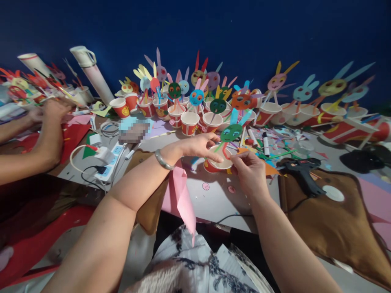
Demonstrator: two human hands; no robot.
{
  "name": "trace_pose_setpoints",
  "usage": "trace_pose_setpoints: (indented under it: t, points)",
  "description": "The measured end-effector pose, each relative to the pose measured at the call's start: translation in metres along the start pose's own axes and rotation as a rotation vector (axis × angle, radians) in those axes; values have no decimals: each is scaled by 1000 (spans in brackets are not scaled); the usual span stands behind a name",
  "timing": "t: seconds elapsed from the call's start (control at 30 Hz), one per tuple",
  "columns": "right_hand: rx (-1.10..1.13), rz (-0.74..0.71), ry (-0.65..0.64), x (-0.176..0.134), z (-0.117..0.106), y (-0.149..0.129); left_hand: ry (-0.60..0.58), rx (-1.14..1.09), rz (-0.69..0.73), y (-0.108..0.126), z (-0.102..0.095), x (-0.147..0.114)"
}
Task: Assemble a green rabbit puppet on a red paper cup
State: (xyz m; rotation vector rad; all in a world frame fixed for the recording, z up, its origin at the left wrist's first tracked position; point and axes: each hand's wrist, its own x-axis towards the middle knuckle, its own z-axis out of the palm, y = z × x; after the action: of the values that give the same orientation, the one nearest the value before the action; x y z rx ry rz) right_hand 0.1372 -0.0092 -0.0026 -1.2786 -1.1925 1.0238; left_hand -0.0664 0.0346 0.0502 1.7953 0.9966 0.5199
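Observation:
In front of me stands a red and white paper cup [210, 167]. A green paper rabbit face [231, 134] with light blue ears rises above it, and a red paper strip [225, 150] hangs below the face into the cup. My left hand [203, 147], a bangle at its wrist, curves round the cup's far left side with the thumb over the rim. At the right rim, my right hand [250, 171] is closed in a pinch by the strip's end. What lies between its fingertips is too small to make out.
Several finished rabbit cups [189, 121] line the back. A black glue gun [305, 177] rests on a brown cushion [331, 219] at right, near paper scraps and a marker [266, 144]. On the left are a power strip [111, 162] and another person's hands [55, 110]. Pink paper [183, 195] overhangs the edge.

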Motion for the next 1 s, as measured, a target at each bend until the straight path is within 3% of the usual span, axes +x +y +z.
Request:
trace_pose_setpoints:
  t: [0.23, 0.6, 1.0]
  points:
    - [15, 6, -15, -1, 1, 2, -44, 39, 48, 6, 6, -1]
    - [73, 19, -45, 0, -3, 10, 43, -4, 107, -3, 10, 2]
    - [128, -26, -120, 0, -5, 9, 37, 17, 31, 0, 11, 0]
